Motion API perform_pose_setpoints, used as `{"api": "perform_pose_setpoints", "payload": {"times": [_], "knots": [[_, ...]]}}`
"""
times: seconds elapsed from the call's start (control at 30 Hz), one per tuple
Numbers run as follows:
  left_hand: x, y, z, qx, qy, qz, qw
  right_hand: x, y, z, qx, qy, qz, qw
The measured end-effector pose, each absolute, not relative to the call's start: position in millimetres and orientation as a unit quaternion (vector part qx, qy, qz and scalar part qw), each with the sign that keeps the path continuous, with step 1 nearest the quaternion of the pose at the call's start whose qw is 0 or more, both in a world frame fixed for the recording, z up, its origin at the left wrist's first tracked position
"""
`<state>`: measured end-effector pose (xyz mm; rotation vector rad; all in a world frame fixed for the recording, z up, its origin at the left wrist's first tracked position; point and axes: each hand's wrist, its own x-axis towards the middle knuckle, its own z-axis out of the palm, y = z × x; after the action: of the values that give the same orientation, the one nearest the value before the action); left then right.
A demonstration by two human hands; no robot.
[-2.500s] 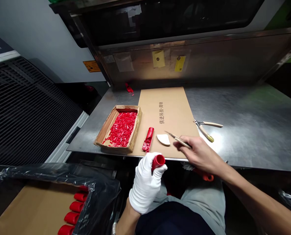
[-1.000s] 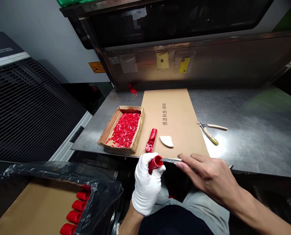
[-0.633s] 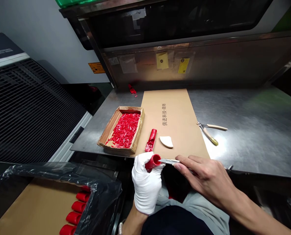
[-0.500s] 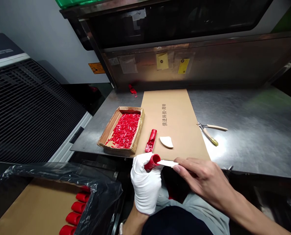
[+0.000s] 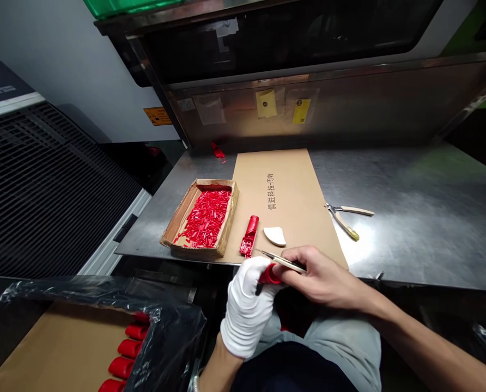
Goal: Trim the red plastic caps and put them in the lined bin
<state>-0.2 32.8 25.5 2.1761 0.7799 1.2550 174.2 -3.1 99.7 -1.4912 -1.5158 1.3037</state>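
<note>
My left hand (image 5: pixel 247 307), in a white glove, is closed round a red tubular plastic part (image 5: pixel 269 274), its round opening facing up and to the right. Most of that part is hidden by the glove. My bare right hand (image 5: pixel 322 277) grips a slim knife (image 5: pixel 281 262) with a pale handle. Its pointed dark tip aims left, above the glove and apart from the opening. The right fingertips are close against the red part's rim; whether they touch it is hard to tell. A second red plastic part (image 5: pixel 249 236) lies just beyond on the cardboard sheet (image 5: pixel 287 185), beside a white fan-shaped piece (image 5: pixel 274 236).
A cardboard tray (image 5: pixel 219 251) of red plastic scraps stands left on the metal table (image 5: pixel 410 218). Pliers (image 5: pixel 343 215) lie to the right. Red scraps (image 5: pixel 217 150) sit at the back. Lower left, a plastic-lined box (image 5: pixel 47 343) holds several red parts (image 5: pixel 121 367).
The knife has come away from the tube's opening and turned so its tip points left above the glove. My right hand has moved left, closer to the red part.
</note>
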Motion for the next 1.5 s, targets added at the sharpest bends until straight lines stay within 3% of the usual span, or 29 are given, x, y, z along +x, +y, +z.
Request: {"api": "perform_pose_setpoints", "payload": {"times": [0.13,0.23,0.43,0.73,1.17,1.37,1.5], "knots": [[-9.1,31.7,28.2,0.785,0.266,0.385,0.406,189.1,-7.8,103.9,-0.546,-0.620,0.474,0.306],[-13.4,31.4,28.5,0.752,0.294,0.395,0.438,198.6,-17.2,98.5,-0.592,-0.664,0.316,0.329],[-16.7,33.4,26.4,0.735,0.319,0.407,0.438,203.7,-37.7,86.4,-0.602,-0.730,0.052,0.319],[-15.2,31.3,25.8,0.741,0.344,0.424,0.390,196.3,-39.9,87.8,-0.624,-0.734,-0.064,0.260],[-5.4,33.0,24.1,0.699,0.396,0.480,0.353,180.2,-44.0,79.7,-0.648,-0.715,-0.001,0.263],[-4.3,33.6,26.7,0.669,0.408,0.498,0.371,184.4,-42.8,83.1,-0.651,-0.640,0.292,0.285],[-1.0,32.8,27.3,0.682,0.400,0.510,0.340,174.0,-31.4,85.8,-0.661,-0.530,0.413,0.335]]}}
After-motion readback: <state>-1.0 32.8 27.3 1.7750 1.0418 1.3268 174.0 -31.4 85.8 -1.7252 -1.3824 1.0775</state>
